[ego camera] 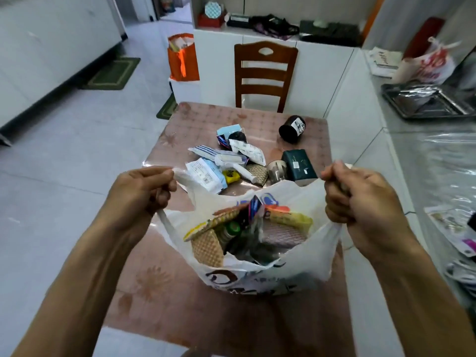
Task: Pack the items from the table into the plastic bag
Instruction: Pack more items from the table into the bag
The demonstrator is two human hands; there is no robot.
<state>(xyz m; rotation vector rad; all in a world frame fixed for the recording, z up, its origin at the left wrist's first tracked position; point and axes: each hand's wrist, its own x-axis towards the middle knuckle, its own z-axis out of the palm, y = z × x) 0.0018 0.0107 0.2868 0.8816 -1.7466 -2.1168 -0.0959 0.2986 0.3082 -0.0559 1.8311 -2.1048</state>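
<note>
- Two hands on the plastic bag (257, 274) — left hand (144, 191) and right hand (360, 199) each fisted round a handle, mouth stretched wide between them.
- Below both grips: sagging, half-filled, resting on the table (164, 300).
- Thin, soft film — likely to tear on sharp corners; best held by the handles.
- Beyond the grips: tissue pack (298, 164), metal cup (276, 170), wet-wipes pack (206, 175), black tub (291, 128), still unpacked.
</note>
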